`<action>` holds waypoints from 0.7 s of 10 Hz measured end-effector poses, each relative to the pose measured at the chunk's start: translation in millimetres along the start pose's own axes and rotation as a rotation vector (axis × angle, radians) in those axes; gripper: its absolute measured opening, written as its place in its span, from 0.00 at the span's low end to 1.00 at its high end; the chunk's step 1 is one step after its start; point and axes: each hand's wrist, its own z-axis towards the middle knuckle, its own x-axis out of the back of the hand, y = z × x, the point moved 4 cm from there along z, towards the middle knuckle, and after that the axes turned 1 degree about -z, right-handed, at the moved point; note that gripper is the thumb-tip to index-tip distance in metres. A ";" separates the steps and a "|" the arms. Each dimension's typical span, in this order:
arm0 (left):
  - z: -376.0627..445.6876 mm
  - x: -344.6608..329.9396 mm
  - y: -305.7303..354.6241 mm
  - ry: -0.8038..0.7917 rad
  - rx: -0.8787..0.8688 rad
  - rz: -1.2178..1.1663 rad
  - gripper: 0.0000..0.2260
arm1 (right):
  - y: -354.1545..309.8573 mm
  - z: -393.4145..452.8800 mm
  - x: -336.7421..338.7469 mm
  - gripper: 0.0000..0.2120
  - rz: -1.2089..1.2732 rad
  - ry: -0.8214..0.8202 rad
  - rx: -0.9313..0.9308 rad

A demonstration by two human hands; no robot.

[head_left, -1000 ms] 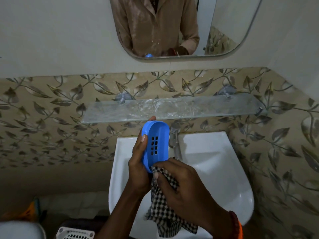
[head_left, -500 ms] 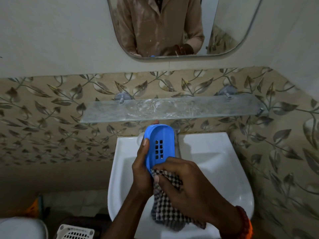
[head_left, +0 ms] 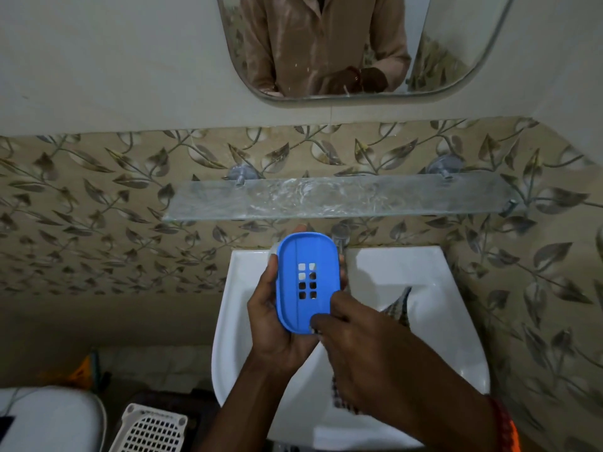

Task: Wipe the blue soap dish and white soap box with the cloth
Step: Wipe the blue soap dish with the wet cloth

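Soap dish: blue soap dish (head_left: 306, 282), held upright above the white basin (head_left: 456, 321), its slotted face turned toward my camera.
Left hand: my left hand (head_left: 274, 324) cups the dish from behind and below, fingers curled round its far edge.
Right hand: my right hand (head_left: 362, 353) is curled round the checked cloth (head_left: 396, 309), pressing it to the dish's lower right corner; most of the cloth is hidden under that hand.
White soap box: something pale shows just behind the dish's upper left edge, but I cannot tell whether it is the box.
Risk, slip: I judge the dish slick plastic held only by its edges, so a hard wipe could twist it out of my fingers into the basin.
Risk, tap: the metal tap (head_left: 339, 238) sits just behind the dish; a wide stroke could knock against it.
Risk, cloth: its loose end trails toward the basin and may snag or get wet.
Surface: no table; the work hangs over the basin.
Room: leaf-patterned tiles, a glass shelf (head_left: 336, 199), a mirror (head_left: 326, 47) above, and a white perforated basket (head_left: 150, 432) low left.
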 end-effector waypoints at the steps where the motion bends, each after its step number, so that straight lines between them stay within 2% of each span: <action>1: 2.1 6.1 -7.5 -0.005 0.025 -0.012 0.30 | -1.5 6.3 3.9 0.06 0.030 0.080 0.044; 2: 4.4 14.6 -14.1 0.066 0.080 0.019 0.37 | 1.3 21.8 1.6 0.10 0.045 0.074 0.021; 4: 6.0 30.3 -17.9 0.055 0.056 0.054 0.25 | 25.1 40.3 13.0 0.06 0.150 0.231 -0.188; 5: 8.0 24.4 -12.1 0.081 0.019 0.161 0.25 | 14.9 28.5 -4.9 0.10 0.103 0.035 -0.122; 6: 8.2 28.1 -16.5 0.079 0.046 0.146 0.24 | 26.8 29.4 0.2 0.08 0.036 0.041 -0.131; 7: 6.5 21.7 -21.1 0.013 0.066 0.119 0.24 | 54.6 37.6 16.2 0.07 0.065 0.273 -0.303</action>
